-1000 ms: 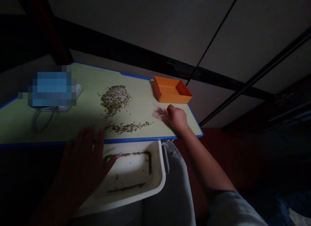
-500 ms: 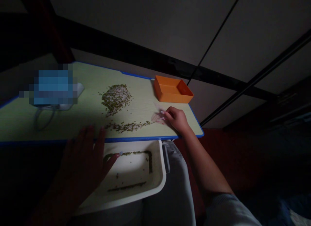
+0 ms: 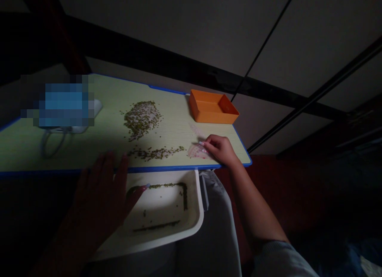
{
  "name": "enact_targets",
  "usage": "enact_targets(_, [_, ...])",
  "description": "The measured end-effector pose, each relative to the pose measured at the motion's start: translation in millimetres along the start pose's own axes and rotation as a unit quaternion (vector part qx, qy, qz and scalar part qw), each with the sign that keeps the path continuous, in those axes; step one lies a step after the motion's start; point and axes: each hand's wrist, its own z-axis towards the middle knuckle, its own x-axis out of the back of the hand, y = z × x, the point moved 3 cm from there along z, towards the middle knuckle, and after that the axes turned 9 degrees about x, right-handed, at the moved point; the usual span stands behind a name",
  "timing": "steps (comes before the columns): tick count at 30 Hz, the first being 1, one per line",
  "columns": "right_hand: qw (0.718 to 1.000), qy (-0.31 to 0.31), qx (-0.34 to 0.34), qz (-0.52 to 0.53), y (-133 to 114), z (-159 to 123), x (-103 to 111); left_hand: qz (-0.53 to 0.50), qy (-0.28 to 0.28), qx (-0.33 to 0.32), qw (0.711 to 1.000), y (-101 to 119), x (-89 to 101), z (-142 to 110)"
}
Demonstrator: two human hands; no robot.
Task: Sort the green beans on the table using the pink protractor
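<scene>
My right hand (image 3: 220, 149) rests on the pale green table (image 3: 104, 138) near its right front corner, fingers curled, touching a small pinkish heap of grains (image 3: 194, 150). A row of green beans (image 3: 156, 152) lies just left of that heap, and a bigger pile of green beans mixed with pale grains (image 3: 141, 116) sits further back. My left hand (image 3: 103, 193) lies spread on the left rim of a white tray (image 3: 167, 225) held under the table's front edge. The tray holds green beans along its inner edges.
An orange box (image 3: 212, 107) stands at the table's back right corner. A white device with a cable (image 3: 55, 140) and a blurred blue patch sits at the left. The table has a blue rim. The surroundings are dark.
My right hand has slid toward the table's front edge, dragging the pinkish grains with it. The left hand and tray stay put.
</scene>
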Motion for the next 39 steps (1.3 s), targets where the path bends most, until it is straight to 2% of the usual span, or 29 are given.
enact_targets(6, [0.993,0.027,-0.041,0.106,-1,-6,3,-0.002,-0.011,0.015,1.0,0,-0.8,2])
enact_targets(9, [0.99,0.034,-0.049,0.125,2,-8,4,0.009,-0.014,0.012,1.0,0,-1.4,1])
enact_targets(19, [0.998,0.004,-0.03,0.061,-2,-7,-2,0.022,-0.012,0.011,1.0,1,1.1,2])
enact_targets(29, [0.999,0.014,-0.035,0.023,-7,-6,-3,0.023,-0.003,-0.007,1.0,2,0.8,-1])
enact_targets(39, [0.996,0.024,-0.032,-0.074,-11,-1,-10,0.033,-0.018,0.0,0.999,3,2.3,1])
